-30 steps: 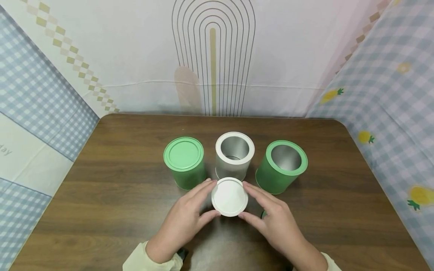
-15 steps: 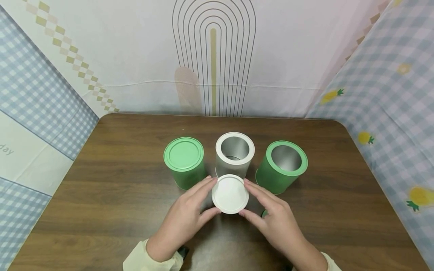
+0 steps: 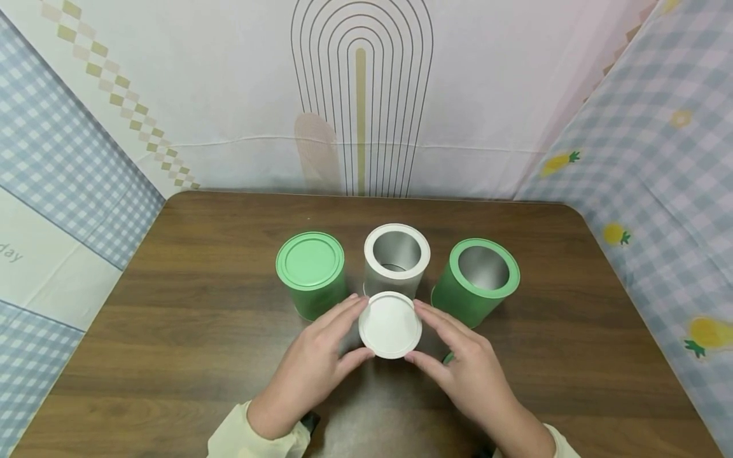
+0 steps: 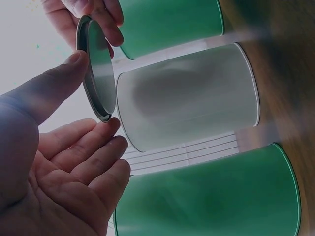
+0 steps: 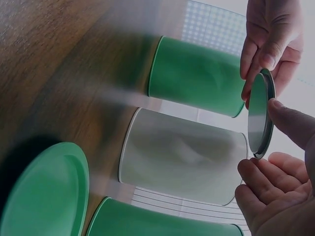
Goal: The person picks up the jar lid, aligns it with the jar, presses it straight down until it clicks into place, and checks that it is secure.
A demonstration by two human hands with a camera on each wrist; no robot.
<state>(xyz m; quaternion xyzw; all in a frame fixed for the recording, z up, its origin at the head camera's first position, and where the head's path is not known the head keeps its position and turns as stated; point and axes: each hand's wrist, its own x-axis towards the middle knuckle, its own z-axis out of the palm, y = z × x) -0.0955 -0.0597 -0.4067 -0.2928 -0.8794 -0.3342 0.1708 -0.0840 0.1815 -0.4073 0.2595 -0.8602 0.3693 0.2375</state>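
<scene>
Both hands are on the white lid (image 3: 390, 324) here. Left hand (image 3: 312, 369) pinches its left edge between thumb and fingers, right hand (image 3: 466, 375) does the same on the right edge, so the lid sits flat between them, held off the table (image 3: 172, 331). The wrist views back that up: there's a clear gap between the lid and the white can (image 4: 189, 96), and the fingertips (image 4: 106, 129) just catch the rim, with the thumb on the other side.

What's changed over the last second: the lid has crept up and away from the person, toward the white can (image 3: 396, 259). It was lower and nearer the body a moment ago, and now its far edge overlaps the can's front wall in the head view. The hands barely shifted their hold, they just carried it forward. My read is that the lid is on its way to that open can, but it isn't over the opening yet, still in front of and a bit below the rim line.

Outward from there: a closed green can (image 3: 311, 270) stands left of the white one, an open green can (image 3: 476, 280) stands right. A green lid (image 5: 47, 191) lies on the table near the right hand, mostly hidden under it in the head view.
</scene>
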